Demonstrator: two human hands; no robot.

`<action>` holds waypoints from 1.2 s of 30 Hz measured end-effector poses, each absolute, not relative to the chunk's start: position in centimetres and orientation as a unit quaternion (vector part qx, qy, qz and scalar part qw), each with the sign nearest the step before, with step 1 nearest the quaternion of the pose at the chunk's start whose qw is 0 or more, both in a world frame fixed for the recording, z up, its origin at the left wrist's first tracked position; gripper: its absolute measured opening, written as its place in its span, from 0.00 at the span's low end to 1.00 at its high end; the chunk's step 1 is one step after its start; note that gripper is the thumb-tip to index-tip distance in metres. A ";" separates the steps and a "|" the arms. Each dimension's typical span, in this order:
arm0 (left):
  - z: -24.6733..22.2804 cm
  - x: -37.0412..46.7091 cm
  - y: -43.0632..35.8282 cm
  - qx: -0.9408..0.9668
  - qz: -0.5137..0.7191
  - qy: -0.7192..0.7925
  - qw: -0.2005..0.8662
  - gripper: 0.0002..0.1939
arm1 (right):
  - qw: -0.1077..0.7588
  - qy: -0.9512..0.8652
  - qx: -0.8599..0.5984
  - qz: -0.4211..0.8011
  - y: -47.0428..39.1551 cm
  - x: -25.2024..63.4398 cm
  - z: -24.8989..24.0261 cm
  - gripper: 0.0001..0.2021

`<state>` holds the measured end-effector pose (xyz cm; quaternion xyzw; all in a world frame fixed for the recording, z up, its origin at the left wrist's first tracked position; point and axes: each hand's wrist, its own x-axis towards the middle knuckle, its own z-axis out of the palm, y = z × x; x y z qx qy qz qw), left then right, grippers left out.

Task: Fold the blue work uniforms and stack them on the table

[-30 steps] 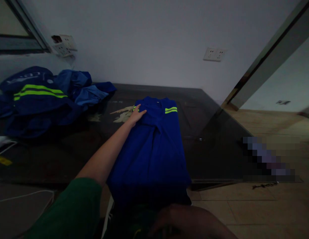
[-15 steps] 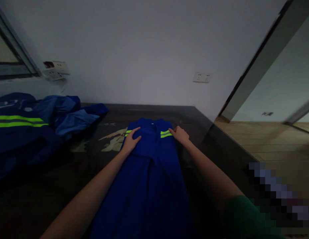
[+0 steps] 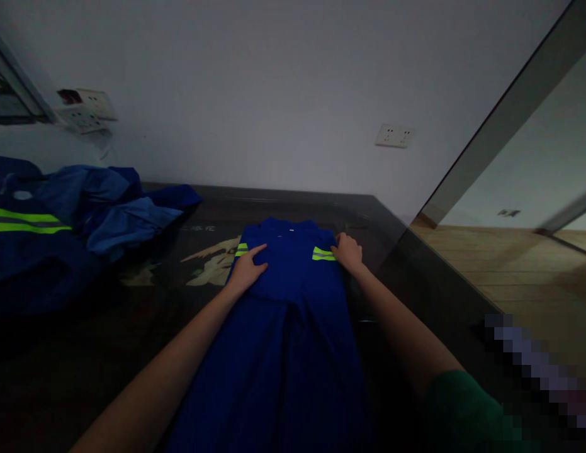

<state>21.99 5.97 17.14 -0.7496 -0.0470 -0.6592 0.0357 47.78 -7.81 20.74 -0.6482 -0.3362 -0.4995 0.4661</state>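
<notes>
A blue garment [image 3: 293,283] with yellow-green and grey reflective strips lies lengthwise on the dark table [image 3: 415,283], its collar toward the wall. My left hand [image 3: 248,270] rests on its upper left part beside the left strip, fingers spread. At the opposite edge, my right hand [image 3: 348,251] has its fingers closed on the garment's side, right by the end of the right strip.
Crumpled blue clothing [image 3: 33,251] with a reflective band is heaped on the table's left. Behind the table stands a pale wall [image 3: 255,94] with sockets [image 3: 394,135]. Wooden floor [image 3: 533,258] shows at the right.
My right hand has shifted slightly right with the garment's edge, and the upper part now looks wider and flatter. My left hand stays on the cloth. The view has tilted a little.
</notes>
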 end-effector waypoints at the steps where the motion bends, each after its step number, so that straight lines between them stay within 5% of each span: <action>1: 17.4 21.8 5.9 -0.767 -0.635 -0.079 0.051 0.31 | 0.464 -0.336 -0.632 -0.522 -7.7 47.7 21.1 0.19; 9: 17.9 18.8 2.5 -0.798 -0.568 -0.164 0.116 0.36 | 0.379 -0.424 -0.632 -0.526 -4.8 47.1 22.4 0.24; 25: 17.2 19.1 4.0 -0.775 -0.528 -0.269 0.220 0.38 | 0.403 -0.429 -0.577 -0.567 -6.0 46.0 20.9 0.22; 28: 16.6 19.1 3.6 -0.721 -0.586 -0.257 0.266 0.41 | 0.395 -0.462 -0.507 -0.611 -8.1 44.2 19.0 0.15; 31: 15.9 19.0 1.4 -0.712 -0.605 -0.165 0.317 0.33 | 0.361 -0.535 -0.459 -0.611 -10.6 41.7 15.2 0.09; 36: 13.1 19.7 -0.8 -0.865 -0.413 0.025 0.285 0.23 | 0.233 -0.644 -0.486 -0.543 -12.6 38.0 7.2 0.17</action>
